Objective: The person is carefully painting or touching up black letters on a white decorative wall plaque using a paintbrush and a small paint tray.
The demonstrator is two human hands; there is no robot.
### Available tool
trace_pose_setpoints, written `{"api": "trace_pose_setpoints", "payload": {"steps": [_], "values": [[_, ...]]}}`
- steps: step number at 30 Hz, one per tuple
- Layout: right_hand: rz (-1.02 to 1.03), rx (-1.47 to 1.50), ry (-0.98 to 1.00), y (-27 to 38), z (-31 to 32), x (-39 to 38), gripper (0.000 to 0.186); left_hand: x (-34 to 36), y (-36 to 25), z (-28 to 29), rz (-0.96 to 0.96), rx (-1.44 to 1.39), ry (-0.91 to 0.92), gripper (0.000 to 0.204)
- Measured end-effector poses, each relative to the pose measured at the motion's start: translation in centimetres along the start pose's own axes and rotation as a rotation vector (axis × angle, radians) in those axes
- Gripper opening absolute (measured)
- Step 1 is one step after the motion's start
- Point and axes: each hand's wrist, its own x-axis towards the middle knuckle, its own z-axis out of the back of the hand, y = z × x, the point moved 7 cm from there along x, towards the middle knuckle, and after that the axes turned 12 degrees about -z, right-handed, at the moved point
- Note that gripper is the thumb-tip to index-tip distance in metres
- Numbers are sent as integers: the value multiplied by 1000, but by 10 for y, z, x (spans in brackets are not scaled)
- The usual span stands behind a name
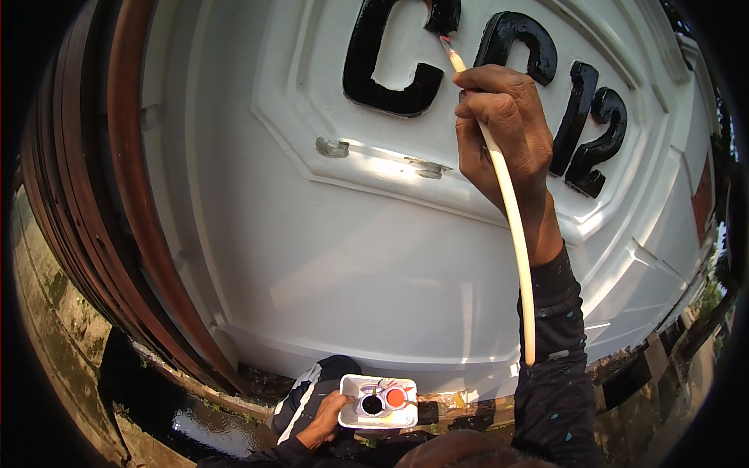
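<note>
While the right hand (511, 129) held the paintbrush (511, 210): in the upper middle of the frame, its fingers were clamped on the pale handle close to the bristles, presumably for finer control.
Brush tip: it pointed at the upper hook of the leftmost black character (359, 58); contact could not be told.
Handle end: the long shaft slanted down beside the dark sleeve (546, 343).
White tray (380, 423): at bottom centre, the left hand (324, 423) gripped its left edge, probably keeping the black paint (372, 405) and orange-red paint (396, 398) level and near.
Writing: large, raised, glossy characters were legible on the white panel (328, 242); no brand was made out.
</note>
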Motion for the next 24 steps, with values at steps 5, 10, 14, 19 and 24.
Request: {"api": "trace_pose_setpoints", "payload": {"steps": [5, 10, 14, 19, 24], "values": [[6, 12, -35, 1, 9, 1, 30, -3, -3, -1, 37, 11, 0, 45], [27, 41, -5, 5, -7, 5, 26, -3, -6, -5, 46, 2, 23, 46], [26, -9, -13, -2, 1, 1, 29, -3, -6, -4, 31, -5, 8, 45], [2, -4, -22, -1, 14, 0, 31, -7, -7, -5, 40, -14, -2, 43], [39, 40, 2, -1, -4, -1, 27, -1, -5, -4, 3, -56, -45, 39]]}}
